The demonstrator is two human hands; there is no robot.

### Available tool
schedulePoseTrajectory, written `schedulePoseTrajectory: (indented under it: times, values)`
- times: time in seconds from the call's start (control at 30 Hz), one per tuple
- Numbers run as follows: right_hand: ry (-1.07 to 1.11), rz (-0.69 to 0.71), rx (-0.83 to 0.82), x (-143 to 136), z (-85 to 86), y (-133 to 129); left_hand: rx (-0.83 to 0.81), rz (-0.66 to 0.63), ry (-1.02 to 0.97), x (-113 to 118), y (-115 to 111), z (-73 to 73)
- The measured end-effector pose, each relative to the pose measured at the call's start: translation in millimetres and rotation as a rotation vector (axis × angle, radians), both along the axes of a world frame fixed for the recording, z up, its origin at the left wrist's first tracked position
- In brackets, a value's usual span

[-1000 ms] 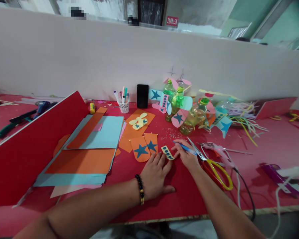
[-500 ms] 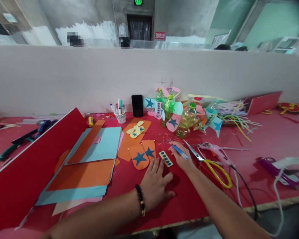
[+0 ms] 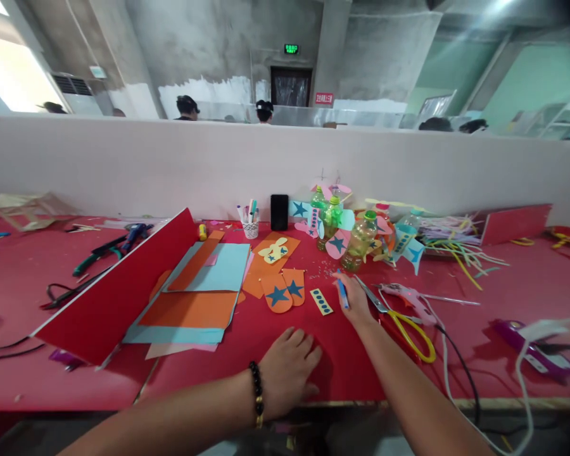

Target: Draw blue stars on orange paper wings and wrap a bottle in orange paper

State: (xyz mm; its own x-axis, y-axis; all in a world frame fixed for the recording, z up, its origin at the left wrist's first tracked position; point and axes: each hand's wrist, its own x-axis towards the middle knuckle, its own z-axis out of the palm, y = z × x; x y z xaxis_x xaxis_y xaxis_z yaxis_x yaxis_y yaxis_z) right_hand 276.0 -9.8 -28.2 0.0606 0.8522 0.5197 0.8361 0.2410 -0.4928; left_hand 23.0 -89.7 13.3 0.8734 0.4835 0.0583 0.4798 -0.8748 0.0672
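My left hand (image 3: 289, 372), with a black beaded bracelet at the wrist, lies loosely on the red table near its front edge, fingers slightly bent and holding nothing. My right hand (image 3: 354, 299) grips a blue marker (image 3: 342, 294), which points up and away. Between the hands lies a small yellow paper strip (image 3: 322, 302) with a row of blue dots. Two orange paper pieces with blue stars (image 3: 278, 296) overlap a little farther left. Beyond them, yellow paper cutouts (image 3: 273, 251) with blue stars rest on an orange sheet (image 3: 259, 278).
Yellow-handled scissors (image 3: 403, 323) and a pink glue gun (image 3: 411, 301) with a cord lie at right. Decorated plastic bottles (image 3: 361, 237) stand behind, near a pen cup (image 3: 250, 228) and a phone (image 3: 279, 212). Paper sheets (image 3: 194, 310) and a red board (image 3: 123, 294) occupy the left.
My left hand has drawn back from the orange pieces and dotted strip toward the table edge. The marker is turned more upright in my right hand. The view has tilted up and left.
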Motion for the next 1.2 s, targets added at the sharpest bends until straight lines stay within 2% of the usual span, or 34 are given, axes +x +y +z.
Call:
schedulePoseTrajectory:
  times: [0.1,0.2,0.33,0.57,0.7,0.87,0.93,1.0,1.1,1.2]
  values:
    - [-0.217,0.015,-0.076,6.7,2.4,-3.8,-0.057,0.117,-0.076,-37.5,-12.6,-11.5]
    - [-0.382,0.035,-0.174,9.2,4.2,-6.8,-0.015,0.23,-0.13,-74.6,-22.6,-25.3]
    - [-0.507,0.001,-0.243,6.8,4.3,-8.9,0.077,0.363,-0.184,-102.9,-34.2,-35.3]
    - [-0.542,-0.015,-0.248,6.6,3.6,-12.7,0.08,0.387,-0.281,-102.4,-43.7,-35.9]
    - [-0.502,-0.031,-0.178,7.6,1.6,-24.4,0.001,0.383,-0.344,-108.4,-34.0,-31.7]
    - [-0.416,0.016,0.053,-0.1,-5.1,-66.3,0.062,0.51,-0.255,-118.1,6.2,-21.3]
    - [-0.395,0.038,0.099,-4.6,-9.3,-89.9,0.089,0.574,-0.211,-118.6,22.7,-16.7]
    - [-0.377,0.05,0.107,-7.6,-15.0,-113.0,0.072,0.569,-0.17,-117.5,33.3,-13.5]
    - [-0.329,0.05,0.084,-8.7,-24.4,-139.2,0.001,0.561,-0.112,-115.7,36.1,-14.8]
    - [-0.259,0.051,0.073,-11.9,-25.9,-150.7,-0.011,0.597,-0.114,-116.1,27.7,-24.0]
